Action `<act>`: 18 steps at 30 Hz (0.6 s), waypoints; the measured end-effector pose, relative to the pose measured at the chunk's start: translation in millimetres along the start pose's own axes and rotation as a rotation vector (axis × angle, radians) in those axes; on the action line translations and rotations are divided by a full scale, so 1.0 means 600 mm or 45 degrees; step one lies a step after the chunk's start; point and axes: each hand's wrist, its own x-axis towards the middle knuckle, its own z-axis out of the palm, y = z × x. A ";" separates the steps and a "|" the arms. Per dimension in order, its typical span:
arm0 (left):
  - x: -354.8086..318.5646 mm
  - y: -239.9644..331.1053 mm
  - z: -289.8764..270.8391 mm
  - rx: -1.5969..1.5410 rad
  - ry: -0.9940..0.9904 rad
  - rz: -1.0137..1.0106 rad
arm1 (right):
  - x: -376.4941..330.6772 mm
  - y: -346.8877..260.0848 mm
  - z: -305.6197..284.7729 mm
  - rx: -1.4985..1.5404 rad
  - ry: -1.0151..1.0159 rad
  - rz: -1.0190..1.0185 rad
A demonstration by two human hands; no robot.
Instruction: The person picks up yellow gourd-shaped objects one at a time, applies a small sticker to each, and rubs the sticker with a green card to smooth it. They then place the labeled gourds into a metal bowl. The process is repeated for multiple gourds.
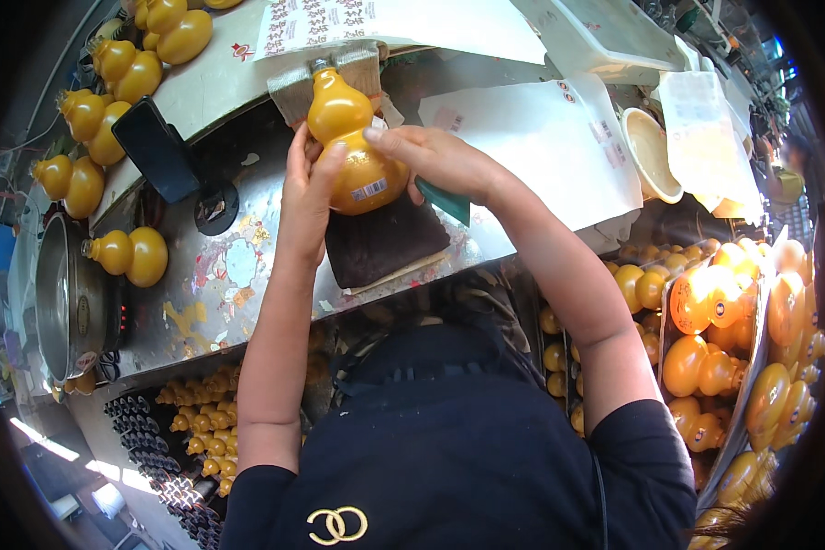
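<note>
Item: my left hand (304, 197), fingers curled round the left flank of a yellow gourd-shaped bottle (350, 147), thumb on its lower bulb. My right hand (435, 160), fingers laid flat across the bulb's right side, a green scraper (449, 202) tucked under the palm. Both hands touch the bottle equally; it sits between them. Long axis: neck pointing away from me, base toward me, over a dark brown pad (380, 243) on the metal surface (229, 275). Beyond: more yellow bottles (92, 137) lined at left, white sheets (541, 137) at right.
</note>
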 end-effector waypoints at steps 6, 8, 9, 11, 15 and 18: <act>0.013 -0.012 0.009 0.046 -0.002 0.078 | 0.007 0.008 0.002 -0.035 0.011 -0.103; 0.015 -0.012 0.009 0.028 0.003 0.044 | 0.010 0.011 0.004 -0.078 0.042 -0.090; 0.015 -0.012 0.008 0.019 0.008 0.028 | 0.012 0.014 0.005 -0.100 0.056 -0.084; 0.014 -0.009 0.002 -0.028 -0.010 -0.012 | 0.013 0.017 0.005 -0.025 0.051 -0.050; 0.008 -0.022 -0.014 -0.180 -0.001 -0.012 | -0.002 0.010 0.010 0.168 -0.001 -0.038; -0.016 -0.026 0.002 0.052 -0.016 0.157 | -0.005 0.027 0.023 0.008 0.129 -0.086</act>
